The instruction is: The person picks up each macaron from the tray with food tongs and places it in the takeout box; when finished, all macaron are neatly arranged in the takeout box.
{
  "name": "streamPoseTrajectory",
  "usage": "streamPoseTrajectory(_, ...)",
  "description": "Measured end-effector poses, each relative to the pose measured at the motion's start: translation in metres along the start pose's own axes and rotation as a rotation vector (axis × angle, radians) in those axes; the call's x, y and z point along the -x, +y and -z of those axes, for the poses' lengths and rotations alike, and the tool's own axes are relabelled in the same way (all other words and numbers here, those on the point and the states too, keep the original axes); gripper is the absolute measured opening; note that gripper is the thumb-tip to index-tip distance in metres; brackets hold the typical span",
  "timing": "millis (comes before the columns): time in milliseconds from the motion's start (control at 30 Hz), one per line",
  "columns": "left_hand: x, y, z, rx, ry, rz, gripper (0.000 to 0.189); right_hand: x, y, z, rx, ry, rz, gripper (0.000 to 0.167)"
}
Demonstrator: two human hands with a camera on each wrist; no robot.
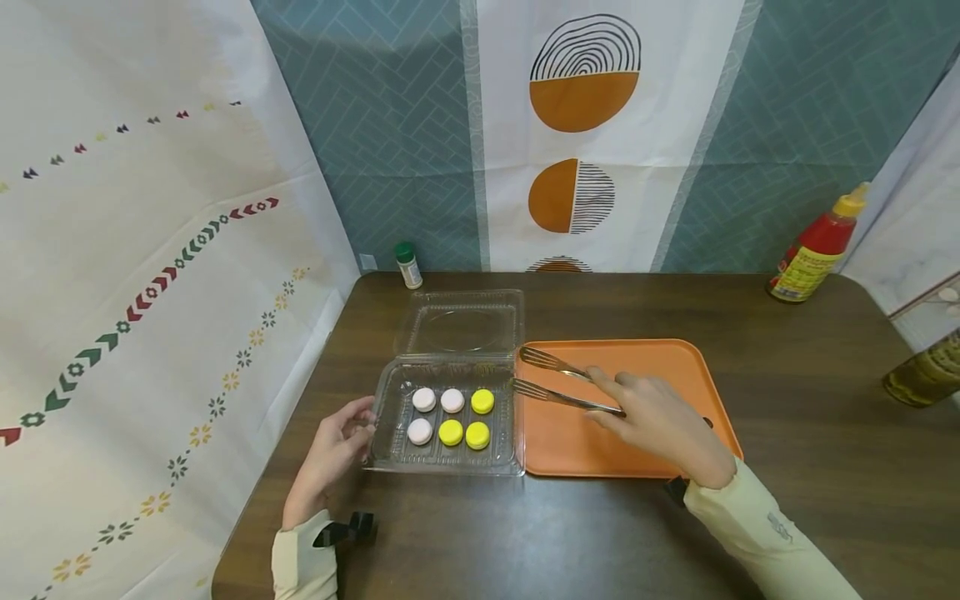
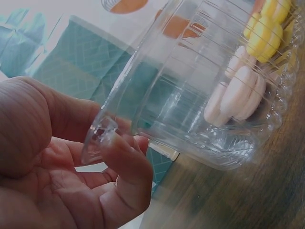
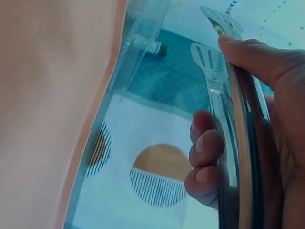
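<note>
A clear plastic clamshell box point(image 1: 450, 462) lies with its lid point(image 1: 459, 329) folded back behind it. Inside sit three pale pink macarons point(image 1: 420, 432) and three yellow macarons point(image 1: 451, 432), in two rows. My left hand point(image 1: 339, 446) is at the box's left side; in the left wrist view its thumb and fingers pinch the corner of the clear rim point(image 2: 102, 138). My right hand point(image 1: 651, 415) holds metal tongs point(image 1: 570, 401) over the orange tray point(image 1: 600, 458). The tongs' slotted tips are spread apart, near the box's right edge, with nothing between them.
At the back left stands a green-capped shaker point(image 1: 408, 267). A red squeeze bottle point(image 1: 813, 250) with a yellow cap is at the back right, and a dark bottle point(image 1: 926, 371) at the right edge. Patterned cloth point(image 1: 405, 125) hangs behind the wooden table point(image 1: 465, 533).
</note>
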State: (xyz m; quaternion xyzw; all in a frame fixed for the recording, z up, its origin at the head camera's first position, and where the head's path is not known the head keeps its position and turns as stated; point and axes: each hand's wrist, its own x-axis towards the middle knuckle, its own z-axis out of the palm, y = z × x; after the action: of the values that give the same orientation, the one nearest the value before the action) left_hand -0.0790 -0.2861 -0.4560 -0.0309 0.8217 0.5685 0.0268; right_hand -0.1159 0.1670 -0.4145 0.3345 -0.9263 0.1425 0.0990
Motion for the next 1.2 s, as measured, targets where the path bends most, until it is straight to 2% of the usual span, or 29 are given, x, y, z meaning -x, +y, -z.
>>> streamPoseTrajectory(167, 0.002, 0.0, -0.001, -0.001, 0.001, -0.002, 0.048, 0.016, 0.006, 0.0, 0.016, 0.039, 0.016, 0.06)
streamPoseTrajectory(267, 0.003, 0.0, -0.001, -0.008, -0.002, -0.003, 0.048, 0.024, 0.011, 0.0, 0.008, 0.036, 0.006, 0.065)
streamPoseTrajectory(500, 0.001, -0.002, 0.0, -0.001, -0.003, -0.016, 0.047, 0.045, 0.027, 0.011, -0.035, 0.025, -0.095, 0.067)
streamPoseTrajectory(700, -0.001, -0.002, 0.0, 0.005, 0.0, -0.016, 0.046, 0.062, 0.04, 0.019, -0.005, 0.05, -0.17, 0.068)
streamPoseTrajectory(900, -0.001, -0.001, 0.0, -0.001, -0.005, -0.01, 0.046, 0.079, 0.053, 0.02, 0.028, 0.129, -0.221, 0.076)
streamPoseTrajectory(1067, -0.001, -0.002, 0.0, 0.01, -0.004, -0.015, 0.046, 0.088, 0.065, 0.018, 0.012, 0.217, -0.272, 0.071)
streamPoseTrajectory(1200, -0.001, -0.002, 0.0, 0.006, 0.0, -0.013, 0.046, 0.094, 0.072, 0.018, -0.021, 0.28, -0.347, 0.067)
